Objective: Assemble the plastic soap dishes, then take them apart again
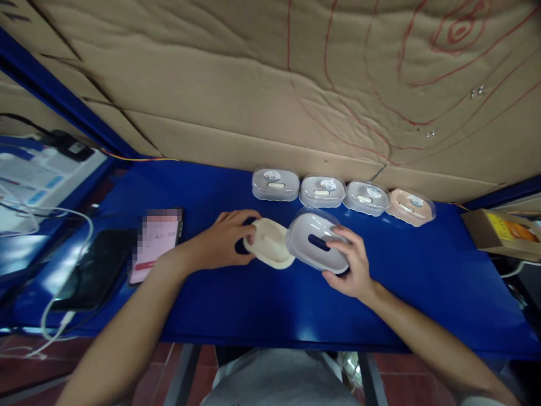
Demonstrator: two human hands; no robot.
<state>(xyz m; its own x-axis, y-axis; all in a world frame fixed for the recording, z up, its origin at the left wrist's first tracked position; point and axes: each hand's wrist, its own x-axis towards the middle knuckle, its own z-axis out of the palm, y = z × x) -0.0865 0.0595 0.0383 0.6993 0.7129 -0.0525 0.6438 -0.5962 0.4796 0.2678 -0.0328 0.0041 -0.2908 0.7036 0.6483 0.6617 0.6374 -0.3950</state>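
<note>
My left hand (234, 239) grips a shallow cream oval dish (273, 243) by its left end, thumb and fingers at the rim. In my right hand (350, 259) is a pale grey oval box (302, 239) with a long slot in its face and a clear plastic cover around its far side. My fingers reach over its right end, with fingertips near the slot. The two pieces meet or overlap at their neighbouring ends above the blue table; whether they touch, I cannot tell.
Along the cardboard wall (203, 84) stand several clear-lidded oval boxes, three grey (276, 193) and one peach (409, 207). A phone (156, 248) and a black tablet-like device (95, 270) with a white cable lie left. A cardboard box (499, 234) is at right on the blue table (253, 310).
</note>
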